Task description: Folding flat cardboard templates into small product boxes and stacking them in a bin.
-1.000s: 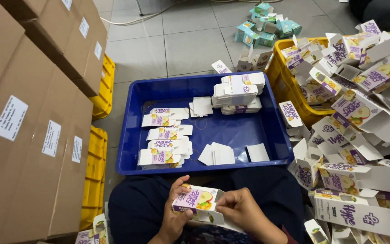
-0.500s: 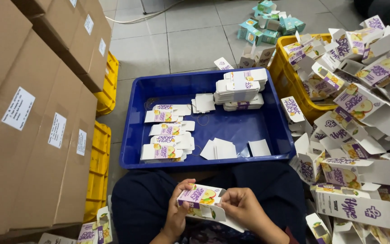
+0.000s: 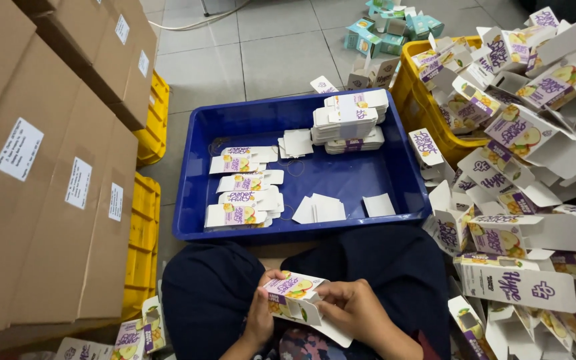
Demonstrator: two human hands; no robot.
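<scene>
While the person sits on the floor with dark-clothed knees against the near edge of the blue tray, both hands work one small carton over the lap. The left hand is clamped on the carton's left end, thumb on top and fingers beneath. The right hand pinches a white end flap at the carton's right side, fingertips closed on it. The carton is part-flattened, its printed fruit face up and one white flap hanging toward the lap.

Progress, judged from the layout:
- Done: a tall stack of flattened cartons stands at the tray's far edge, right of centre. Four shorter piles run in a line along the tray's left side, from mid-tray to the near left corner. Loose white inserts lie near the tray's near edge, with a further few by the far stack.
- Left: a large heap of erected, open cartons lies to the person's right, spilling from a yellow crate down to the floor beside the knee. This heap looks far larger than the flattened quantity, so most of the work appears to remain.

Brown shipping boxes stand stacked at the left, over yellow crates. A cluster of teal cartons lies on the tiled floor beyond the tray.
</scene>
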